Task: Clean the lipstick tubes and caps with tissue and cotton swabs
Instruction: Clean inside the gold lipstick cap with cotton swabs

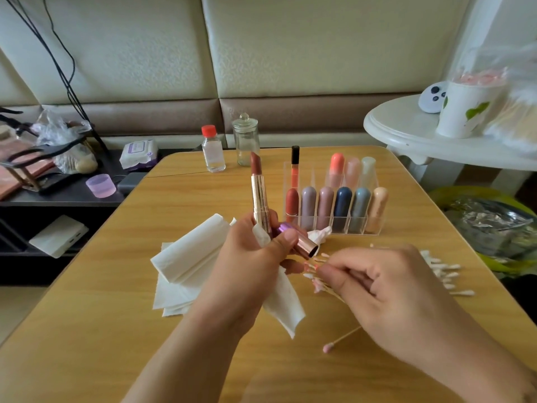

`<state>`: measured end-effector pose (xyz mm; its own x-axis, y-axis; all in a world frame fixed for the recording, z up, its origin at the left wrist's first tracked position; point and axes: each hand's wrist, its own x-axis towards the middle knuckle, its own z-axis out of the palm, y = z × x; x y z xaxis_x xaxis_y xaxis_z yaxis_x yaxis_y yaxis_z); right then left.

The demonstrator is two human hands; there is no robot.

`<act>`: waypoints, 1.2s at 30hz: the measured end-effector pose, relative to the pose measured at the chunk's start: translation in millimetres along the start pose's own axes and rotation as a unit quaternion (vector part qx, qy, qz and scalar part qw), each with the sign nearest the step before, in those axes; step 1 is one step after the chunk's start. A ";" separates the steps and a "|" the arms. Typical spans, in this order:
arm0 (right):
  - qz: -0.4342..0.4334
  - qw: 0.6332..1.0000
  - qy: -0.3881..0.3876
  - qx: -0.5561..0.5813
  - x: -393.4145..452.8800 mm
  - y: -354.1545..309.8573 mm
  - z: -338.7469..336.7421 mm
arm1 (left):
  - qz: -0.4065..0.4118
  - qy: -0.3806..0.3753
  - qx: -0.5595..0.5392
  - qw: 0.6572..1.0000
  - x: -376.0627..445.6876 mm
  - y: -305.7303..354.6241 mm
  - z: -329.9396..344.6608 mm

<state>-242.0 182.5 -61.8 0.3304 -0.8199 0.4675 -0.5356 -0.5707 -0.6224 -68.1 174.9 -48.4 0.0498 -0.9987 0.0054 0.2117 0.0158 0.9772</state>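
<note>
Starting at the left, print on the wipes pack is seen but cannot be read. An open lipstick tube, its cap and a tissue strip are gripped together above the desk by the left hand, the tube's base being hidden. Stained cotton swabs are pinched by the right hand, their stems being covered. Clean swabs are partly hidden behind it.

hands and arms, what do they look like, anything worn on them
Both forearms are bare up to the frame edge: no sleeves, watch or bracelets show. The left hand and right hand wear no gloves and no rings that I can see. The nails in view are short and look unpainted.
</note>
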 end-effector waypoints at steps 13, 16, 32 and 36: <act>0.064 0.996 0.040 0.048 2.3 4.0 -0.8 | 0.036 -0.021 -0.014 0.999 0.5 -1.6 3.2; 0.089 0.994 -0.038 0.056 1.5 -0.9 0.7 | 0.036 -0.017 -0.006 0.999 0.2 -2.7 3.9; 0.119 0.988 0.059 0.074 1.5 -1.5 8.3 | 0.059 0.009 0.021 0.998 -1.1 -3.5 6.5; 0.087 0.991 0.045 0.086 0.6 -4.4 5.5 | 0.064 0.005 0.013 0.998 -1.2 -2.9 6.3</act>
<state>-235.2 184.3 -62.2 0.1702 -0.9037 0.3928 -0.4350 -0.4266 -0.7929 -75.0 175.8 -49.8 0.0853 -0.9881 0.1281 0.1769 0.1415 0.9740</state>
